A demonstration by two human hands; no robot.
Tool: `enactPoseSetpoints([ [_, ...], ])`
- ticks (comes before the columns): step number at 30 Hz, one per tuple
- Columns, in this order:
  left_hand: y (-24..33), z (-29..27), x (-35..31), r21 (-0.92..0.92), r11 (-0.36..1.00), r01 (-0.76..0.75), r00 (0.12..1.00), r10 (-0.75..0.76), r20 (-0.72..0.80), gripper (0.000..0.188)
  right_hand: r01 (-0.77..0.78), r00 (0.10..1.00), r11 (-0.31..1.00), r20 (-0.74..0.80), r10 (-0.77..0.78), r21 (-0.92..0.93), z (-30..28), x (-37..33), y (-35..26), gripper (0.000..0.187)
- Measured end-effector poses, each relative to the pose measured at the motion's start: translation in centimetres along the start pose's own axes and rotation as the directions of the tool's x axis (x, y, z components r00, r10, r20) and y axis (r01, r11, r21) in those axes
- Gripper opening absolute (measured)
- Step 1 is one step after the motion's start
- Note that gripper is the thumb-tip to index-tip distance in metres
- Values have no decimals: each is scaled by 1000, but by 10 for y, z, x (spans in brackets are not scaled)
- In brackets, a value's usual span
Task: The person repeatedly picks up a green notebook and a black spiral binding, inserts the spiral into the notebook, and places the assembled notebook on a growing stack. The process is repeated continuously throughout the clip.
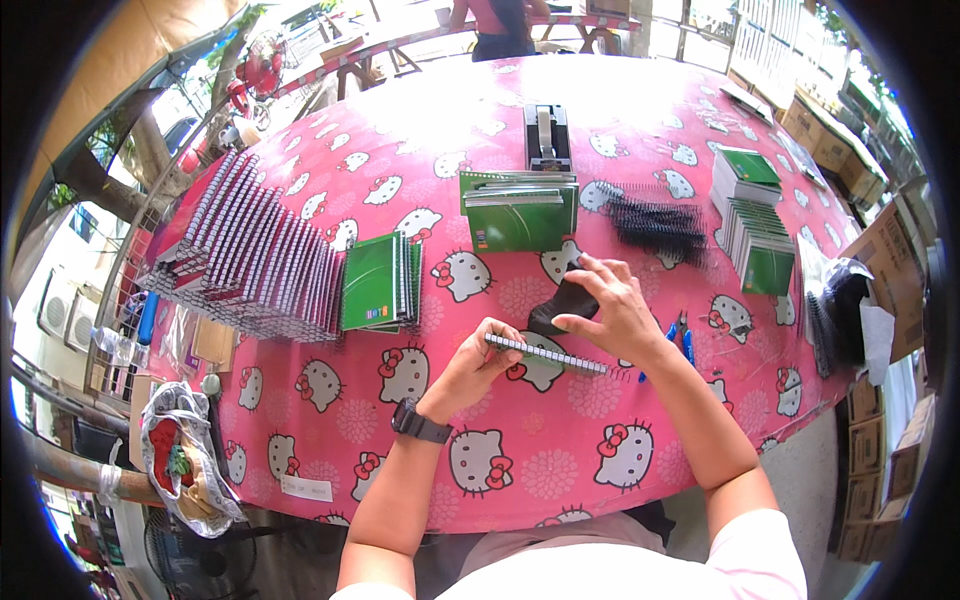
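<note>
My left hand (482,358) is closed on a notebook with a spiral binding (545,352), held nearly edge-on. A loose end of the dark coil sticks out past its right end. To its right, my right hand (612,305) has thumb and fingers around a black, boot-shaped object (568,302) whose kind I cannot make out. Part of that object is hidden by the hand. Blue-handled pliers (687,342) lie beside my right wrist.
Spiral notebooks (250,250) form a long row at left, with green notebooks (370,283) at its end. Ahead are a green stack (520,220), a tape dispenser (547,138) and black coils (655,222). More green notebooks (768,245) stand at right on the pink tablecloth (550,475).
</note>
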State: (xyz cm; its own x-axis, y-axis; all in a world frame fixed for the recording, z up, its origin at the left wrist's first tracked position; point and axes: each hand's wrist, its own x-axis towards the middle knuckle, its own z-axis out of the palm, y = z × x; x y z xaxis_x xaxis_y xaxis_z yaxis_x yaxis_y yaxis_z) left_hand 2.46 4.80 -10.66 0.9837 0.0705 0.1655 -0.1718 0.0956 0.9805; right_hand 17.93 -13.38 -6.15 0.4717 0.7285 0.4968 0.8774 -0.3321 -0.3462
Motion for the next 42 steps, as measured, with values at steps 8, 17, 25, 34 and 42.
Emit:
enactPoseSetpoints([
  [8,37,35,-5,548,835,-44,972,162,-169,17,140,981,882,57,-185,450,-22,-5,-47,31],
  [17,46,45,-10,67,993,-101,946,117,-301,13,-94,990,669,139,-14,737,-28,-8,-57,23],
  [25,42,47,-15,214,968,-130,946,186,-267,13,-188,971,723,238,34,664,-30,-11,-59,30],
  [34,37,48,-9,30,997,-68,928,75,-364,14,-97,979,731,197,-52,675,-23,-11,-56,20],
  [42,80,-10,4,438,889,-130,697,396,-598,12,-122,988,832,144,52,540,-15,-7,-6,81],
])
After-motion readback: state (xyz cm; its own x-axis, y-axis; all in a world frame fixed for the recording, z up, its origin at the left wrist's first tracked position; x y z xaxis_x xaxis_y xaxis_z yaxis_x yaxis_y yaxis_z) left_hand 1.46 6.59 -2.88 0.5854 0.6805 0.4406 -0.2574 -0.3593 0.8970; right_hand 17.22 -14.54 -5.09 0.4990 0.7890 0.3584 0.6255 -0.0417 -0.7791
